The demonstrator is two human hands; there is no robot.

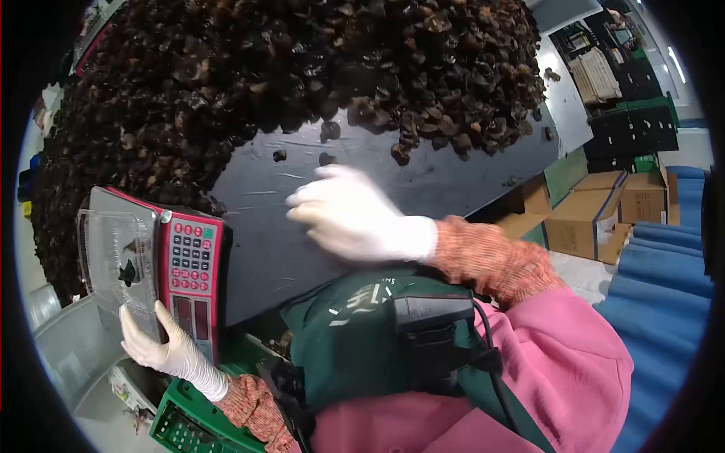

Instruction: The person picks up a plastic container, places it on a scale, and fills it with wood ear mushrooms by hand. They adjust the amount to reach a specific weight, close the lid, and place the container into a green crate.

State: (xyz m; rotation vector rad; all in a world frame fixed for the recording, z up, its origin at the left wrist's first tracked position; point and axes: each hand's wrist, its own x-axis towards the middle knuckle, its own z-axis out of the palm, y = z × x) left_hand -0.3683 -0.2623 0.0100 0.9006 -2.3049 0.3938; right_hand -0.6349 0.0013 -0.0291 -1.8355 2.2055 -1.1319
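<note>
My left hand (162, 347), in a white glove, is at the near edge of a clear plastic tray (113, 234). Its thumb and fingers are spread. The tray lies on the plate of a red and grey digital scale (192, 257), with a small dark piece (128, 273) inside it. Over the dark grey table (264, 196) hovers my right hand (359, 215), also white-gloved and slightly blurred; its fingers are loosely extended with nothing visible in them. Beyond it rises a big heap of wet, dark brown, cup-shaped pieces (317, 60) resembling wood ear mushrooms.
A few loose pieces (330, 130) lie in front of the heap. Below the scale stands a green crate (189, 423), beside a translucent bin (75, 347). Cardboard boxes (578, 223) and a blue corrugated surface (657, 302) are to the right, with black crates (634, 128) behind.
</note>
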